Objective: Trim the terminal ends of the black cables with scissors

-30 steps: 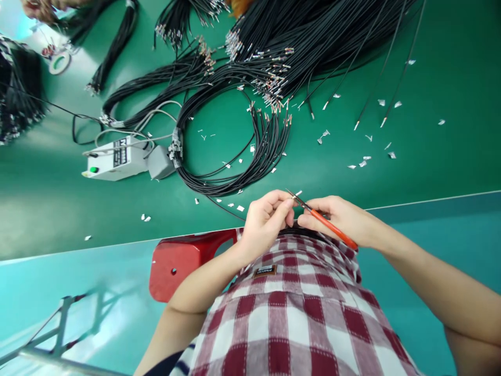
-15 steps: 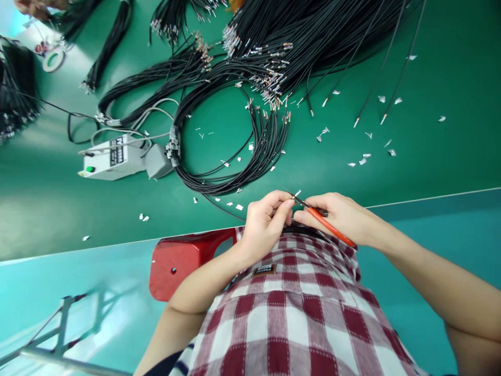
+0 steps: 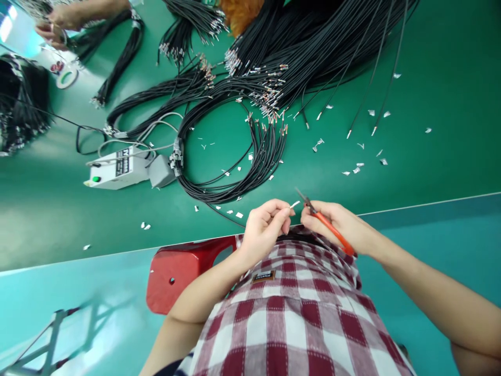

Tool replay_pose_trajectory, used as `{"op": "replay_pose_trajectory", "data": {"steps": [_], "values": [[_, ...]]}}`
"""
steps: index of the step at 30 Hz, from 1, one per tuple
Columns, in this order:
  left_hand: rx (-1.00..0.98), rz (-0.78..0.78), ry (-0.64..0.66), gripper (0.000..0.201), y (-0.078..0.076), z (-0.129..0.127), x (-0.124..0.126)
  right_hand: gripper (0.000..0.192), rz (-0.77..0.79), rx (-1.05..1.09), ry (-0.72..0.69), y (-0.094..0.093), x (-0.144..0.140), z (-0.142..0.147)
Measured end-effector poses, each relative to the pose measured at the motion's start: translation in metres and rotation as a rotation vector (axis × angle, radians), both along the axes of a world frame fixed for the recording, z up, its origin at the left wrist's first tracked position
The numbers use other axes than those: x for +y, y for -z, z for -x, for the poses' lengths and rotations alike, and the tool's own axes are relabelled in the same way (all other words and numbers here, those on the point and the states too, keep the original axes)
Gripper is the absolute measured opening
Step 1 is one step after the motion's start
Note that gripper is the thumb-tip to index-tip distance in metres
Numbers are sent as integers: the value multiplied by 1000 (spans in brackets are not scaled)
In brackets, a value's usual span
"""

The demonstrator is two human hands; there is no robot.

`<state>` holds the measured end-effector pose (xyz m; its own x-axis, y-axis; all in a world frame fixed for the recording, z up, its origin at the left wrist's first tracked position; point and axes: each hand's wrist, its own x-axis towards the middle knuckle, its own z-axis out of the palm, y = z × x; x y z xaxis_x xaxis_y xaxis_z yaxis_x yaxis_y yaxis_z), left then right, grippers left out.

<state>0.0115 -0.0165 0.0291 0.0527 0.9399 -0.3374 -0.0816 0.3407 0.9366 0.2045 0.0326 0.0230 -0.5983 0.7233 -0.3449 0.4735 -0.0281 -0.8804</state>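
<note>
My left hand [image 3: 266,225] is closed at the table edge, pinching the end of a black cable [image 3: 219,211] whose white tip [image 3: 295,204] sticks out past the fingertips. In my right hand [image 3: 337,223] are scissors with orange-red handles [image 3: 332,230]. Their dark, narrow blades point up and left, just to the right of the white tip and apart from it. Beyond my left hand lies a coiled bundle of black cables [image 3: 230,196], tied at its left side, with stripped ends fanned out at its right.
A grey-white box with a green button [image 3: 106,172] stands left of the coil. More black cables [image 3: 313,52] cover the far side of the green table [image 3: 438,167], with white scraps scattered about. Another person's hand [image 3: 66,21] is at the far left. A red stool [image 3: 176,277] stands below the edge.
The scissor blades have drawn back to the right from the white tip, where they were touching or very near it. My left hand keeps its pinch. The whole view has shifted slightly.
</note>
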Motion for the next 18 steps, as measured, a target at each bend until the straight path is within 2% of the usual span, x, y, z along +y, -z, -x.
{"op": "replay_pose_trajectory", "data": {"steps": [4, 7, 11, 15, 18], "values": [[51, -38, 83, 34, -1, 3, -4, 27, 15, 215, 143, -3, 10, -3], [102, -66, 179, 32, -1, 5, -6, 20, -19, 294, 128, -10, 16, -2], [140, -45, 287, 32, -2, 6, -6, 8, -154, 176, -68, -26, 23, -3], [147, -34, 413, 31, -6, 7, -2, 8, -389, 50, -297, -35, 32, -4], [141, 13, 473, 29, -8, 7, 0, 9, -459, 12, -422, -37, 35, -4]]}}
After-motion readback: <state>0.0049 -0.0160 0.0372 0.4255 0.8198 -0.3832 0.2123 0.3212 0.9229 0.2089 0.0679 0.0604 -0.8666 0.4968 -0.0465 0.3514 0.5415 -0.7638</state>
